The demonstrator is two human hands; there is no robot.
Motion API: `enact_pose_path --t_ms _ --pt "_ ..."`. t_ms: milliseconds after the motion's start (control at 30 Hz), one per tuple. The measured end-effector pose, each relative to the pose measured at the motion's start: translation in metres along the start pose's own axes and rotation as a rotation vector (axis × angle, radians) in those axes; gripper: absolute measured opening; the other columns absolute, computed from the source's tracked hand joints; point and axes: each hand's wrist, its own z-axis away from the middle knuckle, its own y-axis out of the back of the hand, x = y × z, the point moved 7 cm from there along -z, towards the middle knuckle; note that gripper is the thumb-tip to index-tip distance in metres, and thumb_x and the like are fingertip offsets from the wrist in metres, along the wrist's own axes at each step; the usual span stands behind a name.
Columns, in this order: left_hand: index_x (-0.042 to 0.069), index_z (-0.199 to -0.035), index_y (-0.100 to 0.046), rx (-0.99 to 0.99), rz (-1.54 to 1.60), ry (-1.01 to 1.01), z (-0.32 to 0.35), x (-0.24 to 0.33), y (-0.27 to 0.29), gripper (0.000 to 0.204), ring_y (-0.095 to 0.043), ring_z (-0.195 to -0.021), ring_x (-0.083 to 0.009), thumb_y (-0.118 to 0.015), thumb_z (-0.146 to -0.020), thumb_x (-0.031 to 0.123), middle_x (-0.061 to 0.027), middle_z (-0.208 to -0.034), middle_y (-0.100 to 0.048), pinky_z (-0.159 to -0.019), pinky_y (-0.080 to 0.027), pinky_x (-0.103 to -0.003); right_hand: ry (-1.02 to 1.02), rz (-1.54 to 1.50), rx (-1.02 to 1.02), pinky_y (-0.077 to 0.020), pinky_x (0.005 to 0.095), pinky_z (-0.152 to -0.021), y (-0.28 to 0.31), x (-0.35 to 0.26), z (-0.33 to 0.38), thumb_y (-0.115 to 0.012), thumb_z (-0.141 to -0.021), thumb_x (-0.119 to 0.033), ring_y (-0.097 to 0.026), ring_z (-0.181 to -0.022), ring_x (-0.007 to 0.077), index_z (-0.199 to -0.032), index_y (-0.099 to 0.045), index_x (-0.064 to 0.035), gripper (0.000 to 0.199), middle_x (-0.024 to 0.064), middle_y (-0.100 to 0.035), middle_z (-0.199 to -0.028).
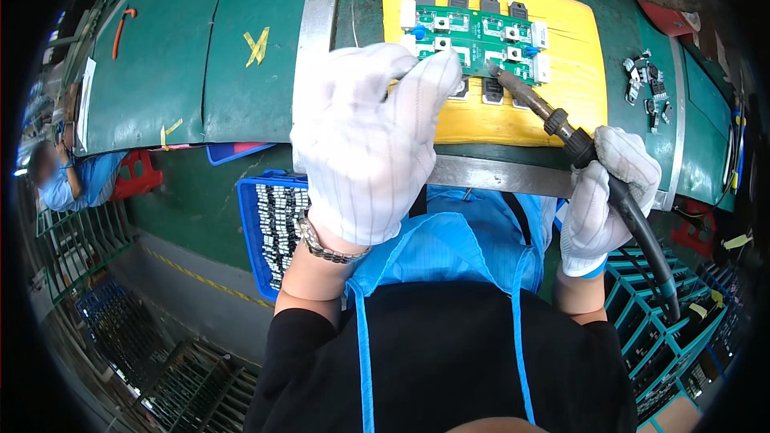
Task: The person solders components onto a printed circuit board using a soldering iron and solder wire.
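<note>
A green circuit board (473,32) lies on a yellow pad (581,48), with black three-legged components (492,91) along its near and far edges. It carries white connectors and blue parts at both ends. My right hand (605,200), in a white glove, grips a soldering iron (573,140) by its black handle. The iron's tip reaches the board's near edge, right of the middle. My left hand (373,132), also gloved, is pinched closed over the board's near left corner. What its fingertips hold is hidden; a thin wire (354,8) runs down toward this hand.
Loose small components (648,88) lie on the green bench at right. A metal strip (321,8) crosses the bench at left. A blue bin (249,232) of small parts stands below its edge. Teal racks (642,345) are at lower right; another person (88,180) sits far left.
</note>
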Motion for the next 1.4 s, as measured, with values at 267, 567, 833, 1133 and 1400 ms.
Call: enact_pose_path --t_ms 267,567,833,1133,1400 --pt "0.019 -0.104 -0.081 -0.084 0.040 0.100 0.001 -0.004 0.009 0.034 -0.060 -0.083 -0.0165 -0.082 -0.072 0.008 0.0020 -0.086 -0.065 -0.075 -0.049 -0.031 -0.119 -0.058 0.070 -0.0506 0.0398 -0.089 0.019 0.014 0.014 -0.072 -0.086 -0.014 -0.063 -0.089 0.0259 -0.105 -0.058 -0.0014 0.027 0.0137 -0.065 -0.101" --pt "0.018 -0.106 -0.079 -0.085 0.038 0.034 -0.002 0.004 0.000 0.033 -0.062 -0.083 -0.0194 -0.078 -0.076 0.006 -0.0020 -0.090 -0.066 -0.072 -0.052 -0.032 0.021 -0.010 0.012 -0.0518 0.0375 -0.083 0.004 0.000 0.001 -0.068 -0.082 -0.005 -0.065 -0.085 0.0259 -0.106 -0.059 -0.0024 0.026 0.0125 -0.068 -0.098" --pt "0.017 -0.108 -0.078 -0.061 0.037 0.048 0.001 0.003 -0.005 0.033 -0.063 -0.085 -0.0196 -0.077 -0.078 0.004 -0.0026 -0.094 -0.067 -0.073 -0.052 -0.032 0.031 -0.018 -0.011 -0.0523 0.0372 -0.080 0.003 0.001 0.001 -0.069 -0.082 -0.006 -0.066 -0.082 0.0264 -0.104 -0.060 -0.0029 0.025 0.0123 -0.069 -0.096" --pt "0.011 -0.107 -0.075 -0.004 0.134 0.106 -0.002 0.002 -0.004 0.031 -0.066 -0.087 -0.0223 -0.075 -0.079 -0.001 -0.0043 -0.094 -0.072 -0.078 -0.055 -0.033 0.018 -0.024 -0.041 -0.0524 0.0374 -0.081 0.002 -0.002 -0.002 -0.071 -0.081 -0.006 -0.064 -0.081 0.0259 -0.099 -0.061 -0.0026 0.020 0.0123 -0.068 -0.092" --pt "0.010 -0.103 -0.076 -0.027 0.141 0.136 -0.004 0.002 -0.002 0.029 -0.066 -0.087 -0.0226 -0.077 -0.076 -0.002 -0.0028 -0.093 -0.073 -0.079 -0.055 -0.033 0.002 -0.077 0.071 -0.0508 0.0391 -0.084 0.011 0.003 0.006 -0.071 -0.083 -0.008 -0.062 -0.085 0.0249 -0.103 -0.058 -0.0017 0.025 0.0128 -0.065 -0.097"
